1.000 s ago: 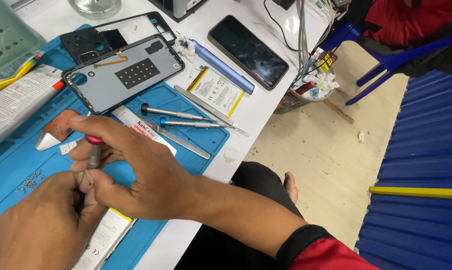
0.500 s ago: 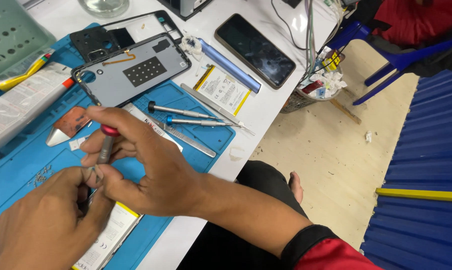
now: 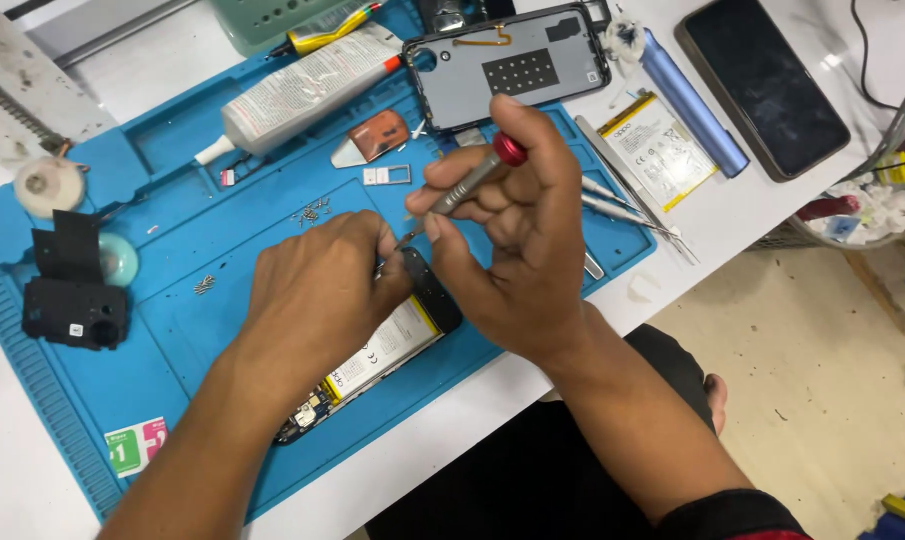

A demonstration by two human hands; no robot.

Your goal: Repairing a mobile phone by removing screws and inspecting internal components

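Note:
My right hand (image 3: 517, 225) grips a small grey screwdriver with a red cap (image 3: 472, 180), its tip pointing down-left at the top of an opened phone (image 3: 387, 350) lying on the blue work mat (image 3: 182, 300). My left hand (image 3: 317, 290) rests on the phone, its fingers pinched at the screwdriver's tip. The phone's white battery shows below my left hand; its upper part is hidden by both hands.
A grey back cover (image 3: 517, 65), white glue tube (image 3: 302, 85), orange pick (image 3: 377, 135), loose screws (image 3: 312, 212), spare screwdrivers and tweezers (image 3: 622, 205), a loose battery (image 3: 657, 150), a blue rod (image 3: 692, 100) and a dark phone (image 3: 762, 80) lie about. Black parts (image 3: 72, 290) sit left. The table edge runs diagonally below.
The view has swung left, showing more of the mat. My hands have stayed together over the phone, with the screwdriver tilted more and its tip brought to my left fingertips.

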